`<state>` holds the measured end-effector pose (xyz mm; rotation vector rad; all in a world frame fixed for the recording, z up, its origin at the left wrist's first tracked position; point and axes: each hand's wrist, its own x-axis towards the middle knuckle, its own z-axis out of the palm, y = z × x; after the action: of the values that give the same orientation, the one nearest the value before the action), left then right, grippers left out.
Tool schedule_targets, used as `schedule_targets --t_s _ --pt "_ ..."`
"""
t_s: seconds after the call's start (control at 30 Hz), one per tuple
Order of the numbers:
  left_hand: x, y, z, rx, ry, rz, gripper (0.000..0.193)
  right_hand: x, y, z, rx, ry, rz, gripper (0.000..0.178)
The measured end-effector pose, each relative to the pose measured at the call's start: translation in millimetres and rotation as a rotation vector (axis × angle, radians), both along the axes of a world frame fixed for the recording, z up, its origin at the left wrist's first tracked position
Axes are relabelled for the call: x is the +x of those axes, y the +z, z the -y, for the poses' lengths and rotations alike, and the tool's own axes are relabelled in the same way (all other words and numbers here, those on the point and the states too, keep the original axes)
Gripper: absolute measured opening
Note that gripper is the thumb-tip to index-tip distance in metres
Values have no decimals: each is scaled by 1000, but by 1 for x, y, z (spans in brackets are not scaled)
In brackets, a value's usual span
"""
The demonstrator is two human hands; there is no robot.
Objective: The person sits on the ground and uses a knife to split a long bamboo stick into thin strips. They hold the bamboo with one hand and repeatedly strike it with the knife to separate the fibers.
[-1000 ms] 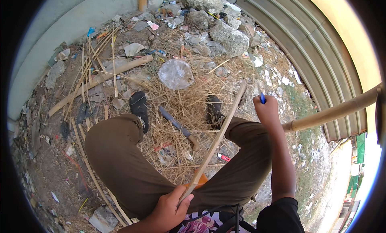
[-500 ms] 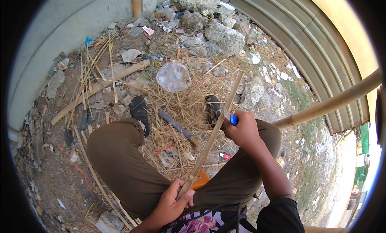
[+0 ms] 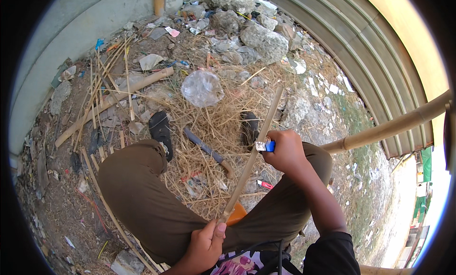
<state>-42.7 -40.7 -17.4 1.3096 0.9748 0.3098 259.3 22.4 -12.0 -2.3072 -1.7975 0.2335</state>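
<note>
A long, pale bamboo strip (image 3: 247,173) slants up and away between my knees. My left hand (image 3: 204,246) is closed round its near end, thumb along the top. My right hand (image 3: 286,154) grips a small blue-handled tool (image 3: 270,146) with a flat silvery end. That end lies across the upper part of the strip, touching it. The tool's exact kind is not clear, as my fingers cover much of it. Beneath the strip, an orange object (image 3: 236,215) shows in part.
Between my shoes lies a grey, rod-like thing with a brown curved end (image 3: 209,151) on dry straw. A clear plastic bag (image 3: 202,89) sits beyond. Bamboo strips (image 3: 102,85) and a thick pole (image 3: 114,101) lie left. Rocks (image 3: 264,42) stand farther off. Another bamboo pole (image 3: 384,125) crosses at right.
My right hand has turned and moved slightly nearer along the strip, so the tool's silvery end now shows. My left hand has shifted a little nearer to me, still holding the strip.
</note>
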Motion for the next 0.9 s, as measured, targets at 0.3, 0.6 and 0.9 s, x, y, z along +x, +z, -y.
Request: schedule_targets --t_s 0.3,0.6,0.9 --pt "-4 1 0 -101 91 34 41 5 15 -49 23 -39 -37 18" --pt "-14 0 13 -221 95 73 35 97 29 -135 403 -680 -941 21" --pt "-1 1 5 -73 49 87 39 69 63 -48 485 -380 -933 24"
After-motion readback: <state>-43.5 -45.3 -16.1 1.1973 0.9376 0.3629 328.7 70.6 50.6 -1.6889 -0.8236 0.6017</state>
